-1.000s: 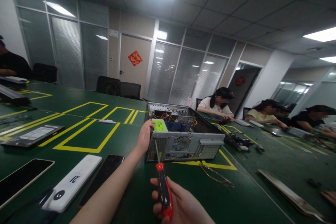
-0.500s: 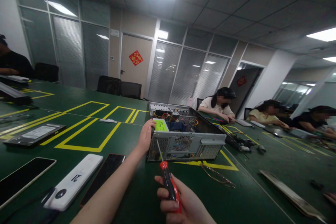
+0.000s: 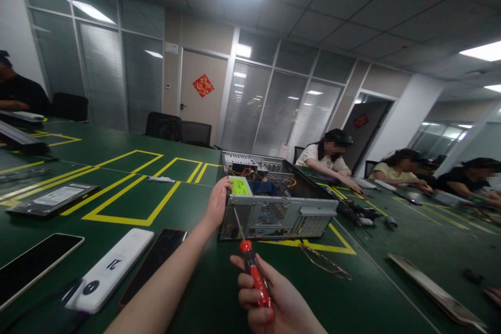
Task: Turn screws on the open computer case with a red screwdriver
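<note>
An open desktop computer case (image 3: 316, 219) lies on the green table with its rear panel facing me. Inside its left rear corner sits a power supply with a yellow-green label (image 3: 239, 186). My left hand (image 3: 216, 203) is closed over the case's left edge beside that label; some of its fingertips are hidden. In my right hand (image 3: 279, 295) is a red and black screwdriver (image 3: 253, 270), its fingers wrapped around the handle. The shaft points up and away, and its tip appears to meet the perforated panel at the left of the rear side.
To the left lie a hard drive (image 3: 52, 201), a white device marked 21 (image 3: 111, 271) and two phones, one a dark phone (image 3: 154, 266). Right of the case are glasses (image 3: 324, 263), black cables (image 3: 358, 213) and a long metal strip (image 3: 434, 289). Several people sit around the table.
The screwdriver has turned in my right hand, so more red shows on its handle. My left hand and the case stay put. A person across the table has stretched an arm out to the right.
</note>
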Available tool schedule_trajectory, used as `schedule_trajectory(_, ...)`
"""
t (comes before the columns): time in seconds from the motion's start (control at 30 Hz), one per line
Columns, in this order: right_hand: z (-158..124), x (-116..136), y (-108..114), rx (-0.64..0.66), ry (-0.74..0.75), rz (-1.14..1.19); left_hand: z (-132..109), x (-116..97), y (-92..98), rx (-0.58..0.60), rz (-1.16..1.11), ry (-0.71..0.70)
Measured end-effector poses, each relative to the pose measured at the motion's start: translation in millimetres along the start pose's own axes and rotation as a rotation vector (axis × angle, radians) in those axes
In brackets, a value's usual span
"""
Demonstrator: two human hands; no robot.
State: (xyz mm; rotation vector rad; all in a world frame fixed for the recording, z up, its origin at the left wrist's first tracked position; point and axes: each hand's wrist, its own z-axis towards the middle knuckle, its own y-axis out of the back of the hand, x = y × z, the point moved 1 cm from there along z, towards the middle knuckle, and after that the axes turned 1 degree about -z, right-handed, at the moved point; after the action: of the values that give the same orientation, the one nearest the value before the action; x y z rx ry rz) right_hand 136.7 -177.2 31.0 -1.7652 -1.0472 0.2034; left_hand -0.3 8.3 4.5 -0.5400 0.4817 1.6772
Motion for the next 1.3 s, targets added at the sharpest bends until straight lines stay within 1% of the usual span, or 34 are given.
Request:
schedule_trajectory(0.1,-1,4,2,0.049,0.019,0.091,0,0,0.1,0.001,0.005,-0.008)
schedule_trajectory(0.17,-1,4,4,0.043,0.015,0.096,0,-1,0.4,-0.001,0.009,-0.011)
schedule_trajectory(0.27,0,2,3,-0.034,0.044,0.066,0,-1,0.8,0.000,0.012,-0.008)
schedule_trajectory(0.37,-1,1,-2,-0.126,0.056,-0.031,0,0,0.6,0.002,0.006,-0.002)
schedule_trajectory(0.47,-5,3,-8,-0.162,0.061,-0.083,0,0,-0.1,0.000,0.001,-0.003)
schedule_trajectory(0.53,-6,6,-10,-0.134,0.079,-0.043,0,0,-0.5,-0.002,0.005,-0.006)
schedule_trajectory(0.67,-7,8,-9,-0.040,0.061,0.097,1,0,-0.3,-0.002,0.004,-0.016)
schedule_trajectory(0.73,-6,6,-2,-0.023,0.063,0.077,1,-1,0.0,-0.002,0.000,-0.017)
schedule_trajectory(0.8,-6,5,12,-0.049,0.074,-0.028,1,-1,0.2,-0.005,-0.001,-0.013)
schedule_trajectory(0.9,-6,5,42,-0.170,0.122,-0.149,0,-1,-0.2,-0.009,0.001,-0.008)
schedule_trajectory(0.97,-7,7,62,-0.278,0.118,-0.151,0,-1,-0.5,-0.008,0.003,-0.008)
schedule_trajectory(1.03,-7,9,77,-0.348,0.077,-0.115,0,0,-0.7,-0.003,0.006,-0.008)
schedule_trajectory(1.13,-6,10,86,-0.381,0.029,-0.042,0,0,-0.3,0.001,0.008,-0.011)
schedule_trajectory(1.3,-2,11,85,-0.407,0.038,0.002,1,1,0.5,0.004,0.014,-0.011)
